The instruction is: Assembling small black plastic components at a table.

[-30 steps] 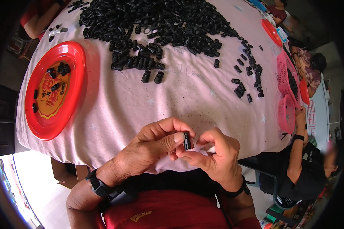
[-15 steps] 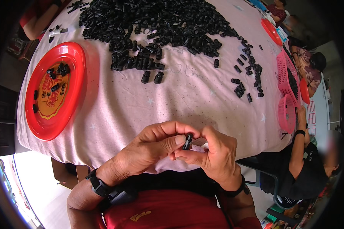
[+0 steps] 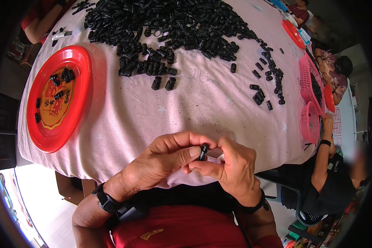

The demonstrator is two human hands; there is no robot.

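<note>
A small black plastic cord lock (image 3: 203,152) is held up between both hands near the table's front edge. My left hand (image 3: 169,155) pinches it between thumb and index finger. Closed around the lower side of the same piece is my right hand (image 3: 235,163), its thumb pointing left beneath it. Fingers cover part of the piece, and a small pale bit shows in the gap of the right hand, too covered to name. Beyond the hands lie two loose cord locks (image 3: 163,83), in front of a big heap of the same black pieces (image 3: 165,25).
A red oval tray (image 3: 84,82) with several black pieces stands at left. More pieces (image 3: 273,76) trail down the right side of the pink cloth (image 3: 186,107). Pink baskets (image 3: 308,124) and a red plate (image 3: 293,35) line the right edge. Other people (image 3: 330,177) sit around the table.
Both hands keep nearly the same place and grip on the cord lock. The view has shifted very slightly; the tray and heap stay as they were.
</note>
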